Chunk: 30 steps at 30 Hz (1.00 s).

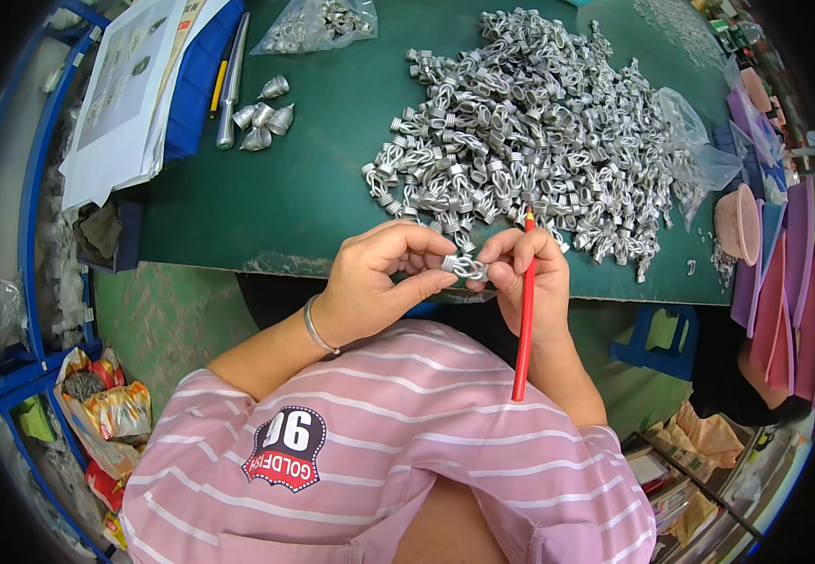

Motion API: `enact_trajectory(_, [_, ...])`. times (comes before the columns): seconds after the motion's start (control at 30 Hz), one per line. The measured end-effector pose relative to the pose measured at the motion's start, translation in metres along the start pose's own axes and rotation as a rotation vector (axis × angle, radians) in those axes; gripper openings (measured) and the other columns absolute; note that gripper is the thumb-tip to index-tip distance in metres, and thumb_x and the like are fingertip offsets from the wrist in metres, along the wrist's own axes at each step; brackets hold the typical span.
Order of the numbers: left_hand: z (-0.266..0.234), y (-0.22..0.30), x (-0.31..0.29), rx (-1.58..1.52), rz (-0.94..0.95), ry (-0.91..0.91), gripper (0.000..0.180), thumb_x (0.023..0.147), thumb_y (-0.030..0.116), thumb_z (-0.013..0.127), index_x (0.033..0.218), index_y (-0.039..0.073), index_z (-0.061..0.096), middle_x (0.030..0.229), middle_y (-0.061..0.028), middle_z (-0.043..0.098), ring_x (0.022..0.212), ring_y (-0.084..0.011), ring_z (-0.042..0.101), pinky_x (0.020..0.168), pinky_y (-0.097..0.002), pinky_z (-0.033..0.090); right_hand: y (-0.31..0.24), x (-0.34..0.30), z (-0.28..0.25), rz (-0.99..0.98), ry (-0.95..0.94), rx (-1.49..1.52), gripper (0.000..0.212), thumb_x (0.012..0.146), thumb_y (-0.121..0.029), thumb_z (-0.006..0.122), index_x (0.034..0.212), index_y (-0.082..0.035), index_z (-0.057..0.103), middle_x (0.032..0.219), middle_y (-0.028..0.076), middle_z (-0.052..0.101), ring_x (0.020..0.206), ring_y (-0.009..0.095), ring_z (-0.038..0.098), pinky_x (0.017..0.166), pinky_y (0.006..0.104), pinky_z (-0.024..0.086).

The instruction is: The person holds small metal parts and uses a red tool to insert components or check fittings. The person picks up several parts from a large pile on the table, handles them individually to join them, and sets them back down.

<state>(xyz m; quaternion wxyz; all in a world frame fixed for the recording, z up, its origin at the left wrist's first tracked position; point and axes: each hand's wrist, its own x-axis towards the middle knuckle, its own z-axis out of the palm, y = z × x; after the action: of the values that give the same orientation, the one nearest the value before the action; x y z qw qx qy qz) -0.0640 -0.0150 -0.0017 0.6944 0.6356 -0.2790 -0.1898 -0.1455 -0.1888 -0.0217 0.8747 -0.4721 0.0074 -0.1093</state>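
Between both hands, just off the front edge of the green table [332,188], is a small silver metal fitting with a twisted loop [464,268]. My left hand [379,273] pinches one end of it between thumb and fingertips. The fingertips of my right hand [534,273] grip its other end. A red pencil [525,329] is also tucked in my right hand, its tip pointing away and its shaft hanging down toward the shirt. Beyond the hands lies a large heap of similar silver fittings [539,132].
Several silver cone-shaped pieces [262,117] lie left of the heap, by a metal rod [231,94] and a yellow pencil [219,87]. A clear bag of parts [318,23] sits behind. Papers [125,94] rest on a blue bin at left. A blue stool [657,343] stands at right.
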Motion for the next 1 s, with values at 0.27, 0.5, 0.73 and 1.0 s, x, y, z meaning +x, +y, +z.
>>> enact_trajectory(0.27, [-0.006, 0.016, 0.005, 0.103, 0.151, -0.136, 0.022, 0.073, -0.009, 0.068, 0.094, -0.005, 0.06, 0.085, -0.0104, 0.06, 0.072, -0.0118, 0.059, 0.06, -0.0222, 0.049, 0.003, 0.003, 0.001, -0.289, -0.094, -0.369, 0.032, 0.073, 0.012, 0.066, 0.077, -0.005, 0.04, 0.095, 0.015, 0.056, 0.093, 0.026, 0.061, 0.079, 0.0338, 0.052])
enact_trajectory(0.5, [-0.002, 0.003, -0.003, -0.344, -0.252, -0.016, 0.019, 0.083, -0.001, 0.061, 0.101, -0.006, 0.058, 0.083, -0.0082, 0.062, 0.07, -0.0118, 0.062, 0.062, -0.023, 0.053, -0.006, 0.006, 0.018, -0.501, 0.002, -0.473, 0.041, 0.07, 0.01, 0.07, 0.085, -0.006, 0.036, 0.105, 0.018, 0.051, 0.091, 0.025, 0.062, 0.074, 0.0317, 0.054])
enact_trajectory(0.73, [0.0, 0.003, 0.0, -0.46, -0.407, -0.084, 0.019, 0.085, 0.0, 0.059, 0.102, -0.006, 0.057, 0.084, -0.0113, 0.064, 0.069, -0.0137, 0.063, 0.062, -0.025, 0.054, -0.009, 0.006, 0.029, -0.607, -0.082, -0.601, 0.044, 0.068, 0.011, 0.072, 0.083, -0.005, 0.035, 0.104, 0.019, 0.049, 0.088, 0.026, 0.063, 0.074, 0.0343, 0.056])
enact_trajectory(1.0, [-0.005, 0.012, 0.007, -0.884, -0.783, -0.101, 0.02, 0.093, 0.019, 0.05, 0.1, 0.0, 0.054, 0.076, -0.0054, 0.056, 0.05, -0.0096, 0.049, 0.042, -0.0197, 0.04, -0.022, 0.012, 0.025, -0.63, -0.156, -0.916, 0.03, 0.07, 0.01, 0.068, 0.074, -0.005, 0.042, 0.094, 0.02, 0.063, 0.074, 0.025, 0.063, 0.065, 0.0321, 0.052])
